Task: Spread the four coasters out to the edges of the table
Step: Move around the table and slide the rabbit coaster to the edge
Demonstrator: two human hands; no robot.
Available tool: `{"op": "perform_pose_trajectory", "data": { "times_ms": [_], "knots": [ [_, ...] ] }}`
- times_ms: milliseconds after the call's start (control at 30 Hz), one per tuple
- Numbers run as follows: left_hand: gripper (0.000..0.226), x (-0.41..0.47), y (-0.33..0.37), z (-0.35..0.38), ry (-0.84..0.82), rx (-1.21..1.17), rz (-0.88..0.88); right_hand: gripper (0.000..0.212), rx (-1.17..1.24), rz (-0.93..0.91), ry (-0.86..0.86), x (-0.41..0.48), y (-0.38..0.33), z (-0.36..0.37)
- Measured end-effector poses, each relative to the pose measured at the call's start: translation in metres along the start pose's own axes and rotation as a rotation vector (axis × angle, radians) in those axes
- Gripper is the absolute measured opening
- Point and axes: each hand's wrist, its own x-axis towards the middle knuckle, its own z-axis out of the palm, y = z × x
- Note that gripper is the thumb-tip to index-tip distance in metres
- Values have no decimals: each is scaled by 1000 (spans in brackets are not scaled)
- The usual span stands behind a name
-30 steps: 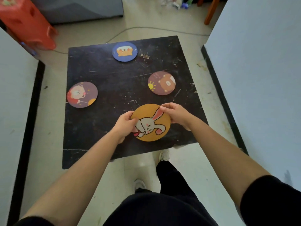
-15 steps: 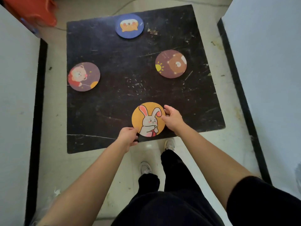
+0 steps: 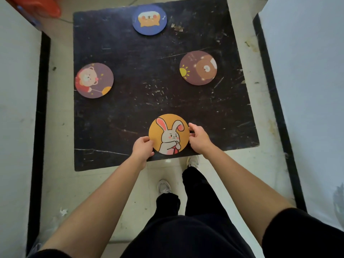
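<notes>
An orange rabbit coaster [image 3: 169, 134] lies at the near edge of the black scratched table [image 3: 145, 101]. My left hand [image 3: 142, 148] grips its lower left rim and my right hand [image 3: 200, 139] pinches its right rim. A blue coaster [image 3: 149, 19] sits by the far edge. At the left edge rests a purple coaster with a red bear [image 3: 94, 80]. A brown bear coaster [image 3: 198, 67] lies on the right side, a little in from that edge.
White surfaces with black borders flank the table on the left [image 3: 16, 108] and right [image 3: 307, 90]. An orange stool [image 3: 44, 6] stands at the far left. My legs and shoes [image 3: 163, 186] are on the pale floor below the near edge.
The rabbit coaster has been turned upright and drawn closer to the near edge. My left hand shifted down to its lower left rim. The camera has tilted further down.
</notes>
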Motion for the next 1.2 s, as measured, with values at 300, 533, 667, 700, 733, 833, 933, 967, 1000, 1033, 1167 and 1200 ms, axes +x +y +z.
{"op": "perform_pose_trajectory", "data": {
  "times_ms": [300, 533, 667, 700, 733, 833, 933, 967, 1000, 1033, 1167, 1200],
  "knots": [
    [33, 0, -20, -4, 30, -5, 48, 57, 13, -77, -3, -9, 6, 10],
    [33, 2, -22, -3, 48, 16, 54, 58, 21, -87, -2, -11, 8, 10],
    [34, 2, -18, -5, 35, 32, 39, 58, 3, -96, -10, -12, 6, 9],
    [36, 1, -16, -7, 29, 57, 44, 58, -6, -106, -9, -13, 5, 9],
    [40, -1, -12, -9, 29, 100, 64, 58, -32, -124, 4, -14, 3, 8],
    [55, -4, 8, -22, 134, 414, 274, 55, -196, -213, 151, -16, -9, -5],
    [63, -19, 45, -44, 352, 735, 646, 57, -387, -335, 368, -19, -36, -36],
    [64, -28, 61, -50, 425, 804, 772, 61, -463, -384, 462, -22, -48, -48],
    [66, -38, 77, -56, 495, 850, 891, 64, -532, -437, 566, -27, -61, -61],
    [68, -49, 93, -62, 559, 874, 995, 68, -583, -493, 673, -34, -75, -74],
    [72, -93, 143, -74, 726, 838, 1229, 75, -691, -681, 1031, -68, -115, -116],
    [73, -103, 149, -74, 741, 828, 1247, 76, -725, -700, 1094, -75, -120, -125]
  ]
}}
